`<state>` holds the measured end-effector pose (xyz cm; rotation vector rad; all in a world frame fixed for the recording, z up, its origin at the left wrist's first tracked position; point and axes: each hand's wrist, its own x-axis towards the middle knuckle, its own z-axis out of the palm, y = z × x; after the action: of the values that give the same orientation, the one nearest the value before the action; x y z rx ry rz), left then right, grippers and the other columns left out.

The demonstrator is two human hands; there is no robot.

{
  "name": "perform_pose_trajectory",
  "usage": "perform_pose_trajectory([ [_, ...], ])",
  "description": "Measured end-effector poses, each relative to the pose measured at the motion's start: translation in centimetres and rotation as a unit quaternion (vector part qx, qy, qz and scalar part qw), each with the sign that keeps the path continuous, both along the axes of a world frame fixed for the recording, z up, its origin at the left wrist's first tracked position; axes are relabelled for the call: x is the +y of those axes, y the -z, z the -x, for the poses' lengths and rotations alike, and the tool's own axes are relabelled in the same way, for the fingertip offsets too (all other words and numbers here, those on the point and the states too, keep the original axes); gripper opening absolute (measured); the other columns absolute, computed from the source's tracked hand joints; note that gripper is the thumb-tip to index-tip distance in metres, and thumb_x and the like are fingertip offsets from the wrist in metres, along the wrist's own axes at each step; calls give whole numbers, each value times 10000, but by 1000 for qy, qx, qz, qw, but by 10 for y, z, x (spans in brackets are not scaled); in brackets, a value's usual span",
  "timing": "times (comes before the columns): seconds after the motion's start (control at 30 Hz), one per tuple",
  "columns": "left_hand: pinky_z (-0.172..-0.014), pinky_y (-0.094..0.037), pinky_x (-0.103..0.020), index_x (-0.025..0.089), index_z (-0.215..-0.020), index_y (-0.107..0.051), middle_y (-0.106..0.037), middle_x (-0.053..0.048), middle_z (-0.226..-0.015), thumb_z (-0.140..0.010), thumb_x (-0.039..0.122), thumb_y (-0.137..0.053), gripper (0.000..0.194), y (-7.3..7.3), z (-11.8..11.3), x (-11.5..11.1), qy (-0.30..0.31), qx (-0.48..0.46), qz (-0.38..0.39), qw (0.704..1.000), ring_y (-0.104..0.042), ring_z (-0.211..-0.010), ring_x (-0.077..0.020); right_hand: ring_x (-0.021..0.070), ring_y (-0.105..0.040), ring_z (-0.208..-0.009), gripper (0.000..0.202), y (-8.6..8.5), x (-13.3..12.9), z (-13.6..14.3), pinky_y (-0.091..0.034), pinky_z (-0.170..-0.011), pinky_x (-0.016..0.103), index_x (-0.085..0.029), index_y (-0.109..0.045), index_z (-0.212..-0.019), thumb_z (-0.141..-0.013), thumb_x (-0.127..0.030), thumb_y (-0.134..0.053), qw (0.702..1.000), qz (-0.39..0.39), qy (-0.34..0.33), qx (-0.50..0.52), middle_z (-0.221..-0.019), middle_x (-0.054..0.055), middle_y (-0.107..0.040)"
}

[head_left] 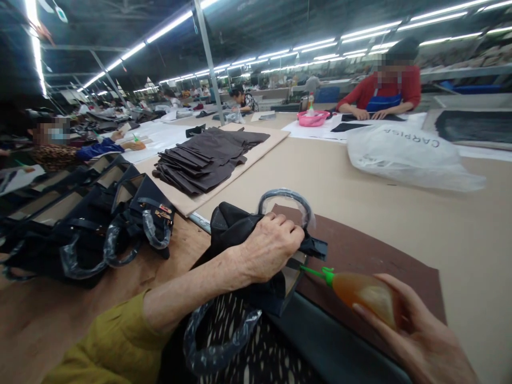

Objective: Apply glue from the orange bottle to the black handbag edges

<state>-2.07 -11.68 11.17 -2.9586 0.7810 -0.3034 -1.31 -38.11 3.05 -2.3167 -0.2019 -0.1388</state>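
Note:
A black handbag [276, 305] with plastic-wrapped handles [286, 193] lies partly on the table edge and partly over my lap. My left hand [272, 245] is closed on the bag's upper edge, with its fingertips hidden behind the folded black material. In my right hand [412, 325] is a glue bottle [364, 294], amber inside, with a green nozzle. It is tilted so that the nozzle tip touches or nearly touches the bag's opening just below my left hand. A brown sheet [400, 266] lies under the bag and bottle.
Finished-looking dark handbags [136, 208] stand in rows on the left. A stack of dark cut pieces [212, 154] lies on a board ahead. Further right are a white plastic bag [408, 154] and a pink basket [312, 118]. A co-worker in red [380, 90] sits across the table.

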Motion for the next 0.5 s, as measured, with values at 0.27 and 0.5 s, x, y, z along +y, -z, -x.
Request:
perform_pose_trajectory([
  [0.27, -827, -457, -387, 156, -900, -501, -613, -68, -932, -826, 172, -419, 112, -10, -15, 4, -5, 18, 17, 1000, -551, -904, -239, 228, -637, -983, 418, 19, -9, -5, -582, -774, 291, -200, -493, -1214, -811, -299, -445, 929, 136, -174, -296, -1144, 104, -622],
  [0.5, -740, -478, -346, 142, -870, -585, -662, -93, -911, -765, 170, -470, 159, -26, -46, 12, -33, 69, 42, 996, -617, -883, -248, 267, -450, -1251, 600, 14, -16, -5, -476, -973, 333, -195, -285, -1419, -831, -170, -402, 834, 237, -287, -408, -1389, 102, -442],
])
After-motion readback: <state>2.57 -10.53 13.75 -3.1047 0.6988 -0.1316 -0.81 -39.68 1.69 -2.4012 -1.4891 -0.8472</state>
